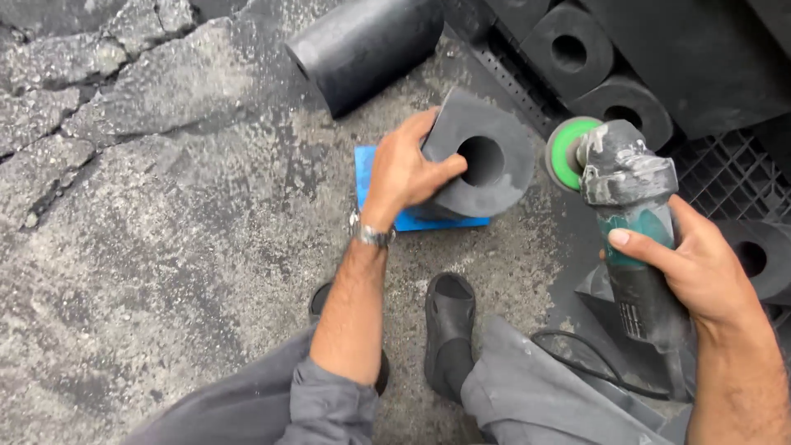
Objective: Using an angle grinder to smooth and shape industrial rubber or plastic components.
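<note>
While the left hand (404,169) is clamped on a dark grey block with a round hole (478,156), tilted on a blue pad (367,169) on the cracked concrete floor (165,206), an angle grinder (630,206) with a green disc (568,151) is gripped just beside it by the right hand (700,264).

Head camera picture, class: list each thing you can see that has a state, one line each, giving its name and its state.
left hand: gripping the rubber block
right hand: wrapped round the grinder body
rubber block: tilted, bore facing up, resting on the blue pad
blue pad: flat on the ground, mostly covered
angle grinder: held off the ground
green disc: beside the block; contact unclear
black cylinder: lying on its side
</note>
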